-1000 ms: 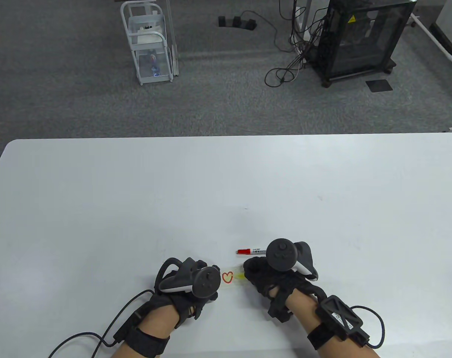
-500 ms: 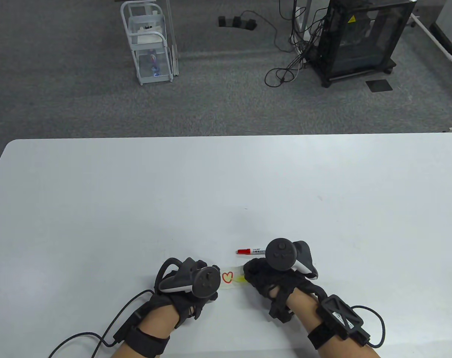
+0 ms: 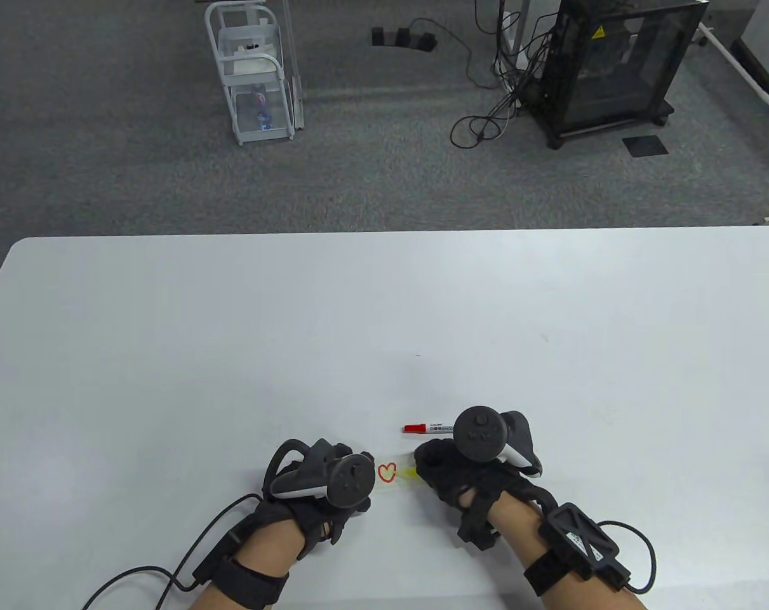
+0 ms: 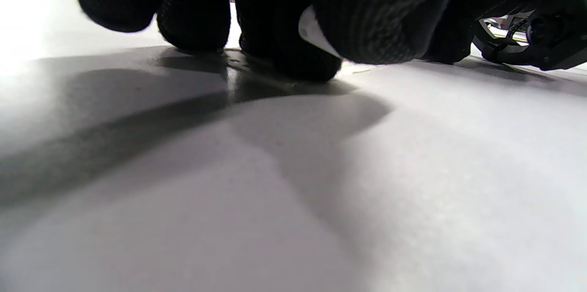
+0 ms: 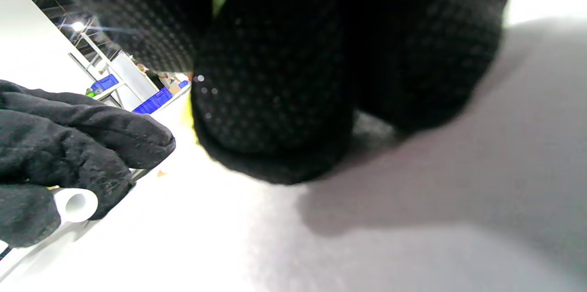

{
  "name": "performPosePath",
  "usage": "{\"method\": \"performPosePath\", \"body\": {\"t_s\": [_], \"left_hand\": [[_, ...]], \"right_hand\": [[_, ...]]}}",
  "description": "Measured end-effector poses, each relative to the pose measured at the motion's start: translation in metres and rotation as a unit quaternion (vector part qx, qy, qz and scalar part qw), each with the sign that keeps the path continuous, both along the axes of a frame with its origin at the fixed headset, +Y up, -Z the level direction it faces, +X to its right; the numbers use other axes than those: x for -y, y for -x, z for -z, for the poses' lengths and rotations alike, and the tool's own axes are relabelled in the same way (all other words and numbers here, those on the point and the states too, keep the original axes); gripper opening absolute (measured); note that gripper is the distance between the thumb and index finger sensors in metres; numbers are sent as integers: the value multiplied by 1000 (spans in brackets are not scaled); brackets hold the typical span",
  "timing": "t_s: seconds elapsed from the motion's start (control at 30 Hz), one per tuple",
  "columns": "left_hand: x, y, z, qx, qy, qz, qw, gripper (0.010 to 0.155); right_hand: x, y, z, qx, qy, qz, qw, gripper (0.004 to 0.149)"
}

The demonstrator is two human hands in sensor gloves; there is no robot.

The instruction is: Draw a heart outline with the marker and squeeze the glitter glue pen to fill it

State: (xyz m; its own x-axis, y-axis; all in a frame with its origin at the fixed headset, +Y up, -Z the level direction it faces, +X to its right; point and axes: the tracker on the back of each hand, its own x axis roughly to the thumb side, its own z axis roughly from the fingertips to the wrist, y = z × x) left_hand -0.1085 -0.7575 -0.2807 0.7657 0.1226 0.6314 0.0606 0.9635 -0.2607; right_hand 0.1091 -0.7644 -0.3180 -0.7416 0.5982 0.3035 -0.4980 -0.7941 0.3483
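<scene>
Black-gloved, our left hand point(image 3: 314, 483) grips a small white cap point(image 5: 75, 204) beside the red heart outline point(image 3: 387, 472), while our right hand point(image 3: 451, 473) pinches the yellow glitter glue pen point(image 3: 410, 471) just right of it. Beyond, the red-capped marker point(image 3: 425, 428) lies on the white counter point(image 3: 384, 318).

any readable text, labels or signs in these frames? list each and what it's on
No text can be quoted.
Marker: dark print on its white barrel, too small to read.
Black cabinet: yellow triangular warning sign, symbol not legible.
Right wrist strap module: small white label, blurred.
Both wrist views: no lettering visible.
</scene>
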Motion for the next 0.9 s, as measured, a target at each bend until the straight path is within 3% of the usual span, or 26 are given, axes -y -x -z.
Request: {"method": "performPosePath", "body": {"t_s": [0.1,0.9], "left_hand": [[0,0,0,0,0,0,1000,47],[0,1,0,2,1,-3,1000,47]], "right_hand": [[0,2,0,-22,2,-1,1000,46],[0,-1,-1,-10,-2,8,1000,47]]}}
